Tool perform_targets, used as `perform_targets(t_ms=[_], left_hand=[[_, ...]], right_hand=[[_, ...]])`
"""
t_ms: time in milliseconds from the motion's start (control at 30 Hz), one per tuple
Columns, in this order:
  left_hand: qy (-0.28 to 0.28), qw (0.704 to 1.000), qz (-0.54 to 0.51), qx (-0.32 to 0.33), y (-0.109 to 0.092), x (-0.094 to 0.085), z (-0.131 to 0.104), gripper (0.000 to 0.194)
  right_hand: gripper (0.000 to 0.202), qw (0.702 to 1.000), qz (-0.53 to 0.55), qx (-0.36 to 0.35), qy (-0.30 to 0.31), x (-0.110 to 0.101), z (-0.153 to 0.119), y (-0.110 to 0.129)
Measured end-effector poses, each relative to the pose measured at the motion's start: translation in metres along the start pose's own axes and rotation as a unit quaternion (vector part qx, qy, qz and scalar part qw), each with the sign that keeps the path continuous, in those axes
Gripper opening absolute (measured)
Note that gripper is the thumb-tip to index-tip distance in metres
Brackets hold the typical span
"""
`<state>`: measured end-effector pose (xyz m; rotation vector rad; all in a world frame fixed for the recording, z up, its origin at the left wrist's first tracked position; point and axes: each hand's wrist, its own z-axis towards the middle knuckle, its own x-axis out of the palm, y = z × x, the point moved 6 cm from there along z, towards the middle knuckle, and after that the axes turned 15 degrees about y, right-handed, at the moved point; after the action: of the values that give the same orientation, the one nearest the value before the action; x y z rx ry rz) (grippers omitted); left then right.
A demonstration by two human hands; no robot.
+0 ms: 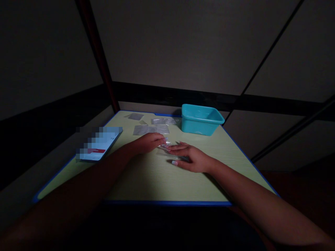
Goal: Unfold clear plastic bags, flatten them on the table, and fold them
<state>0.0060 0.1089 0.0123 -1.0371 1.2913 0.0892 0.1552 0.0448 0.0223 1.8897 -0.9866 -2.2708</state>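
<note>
In the head view, the light is dim, and the clear plastic sleeve (164,152) being handled is hard to make out: it lies flat on the pale, blue-edged table (157,183), between the two hands, its right part largely hidden under the fingers of the right hand (195,158). That hand is laid palm down and spread, thumb apart from the fingers, resting on the sleeve. The left hand (149,142) reaches the sleeve's far left end with its fingers close together; glare and the see-through film blur the fingertips, so I cannot tell whether they grip it. The sleeve's long axis seems to run from the left hand's fingertips sideways toward the right palm, slanting slightly nearer the person at the right. Both forearms are cut off by the frame. Beyond the right hand stands an upright turquoise plastic tub (200,127), open at the top; its near wall hides the bottom, so its contents cannot be told. Beyond the left hand lie several more transparent sleeves (151,130), some with indistinct outlines. Left of the left hand is a tablet-like device (107,143), its screen partly pixelated.
</note>
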Motion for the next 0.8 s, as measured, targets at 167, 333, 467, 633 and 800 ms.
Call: perform_targets(t_ms=[167, 333, 467, 633, 800], left_hand=[[-0.002, 1.000, -0.001, 0.000, -0.004, -0.001, -0.001, 0.036], [0.048, 0.998, 0.005, -0.039, 0.000, 0.000, -0.002, 0.030], [0.095, 0.995, 0.023, 0.001, -0.001, 0.001, -0.004, 0.034], [0.108, 0.993, 0.038, 0.036, -0.006, 0.000, -0.004, 0.021], [0.097, 0.992, 0.055, 0.057, -0.011, 0.000, -0.004, 0.015]], right_hand=[[0.053, 0.999, -0.018, 0.006, 0.050, 0.007, 0.004, 0.004], [0.056, 0.996, -0.022, 0.016, 0.087, 0.015, 0.005, 0.004], [0.053, 0.994, 0.007, 0.018, 0.104, 0.016, 0.003, 0.005], [0.037, 0.999, 0.017, 0.023, -0.015, -0.002, 0.000, -0.006], [0.028, 0.990, -0.030, 0.052, -0.125, -0.012, -0.002, -0.036]])
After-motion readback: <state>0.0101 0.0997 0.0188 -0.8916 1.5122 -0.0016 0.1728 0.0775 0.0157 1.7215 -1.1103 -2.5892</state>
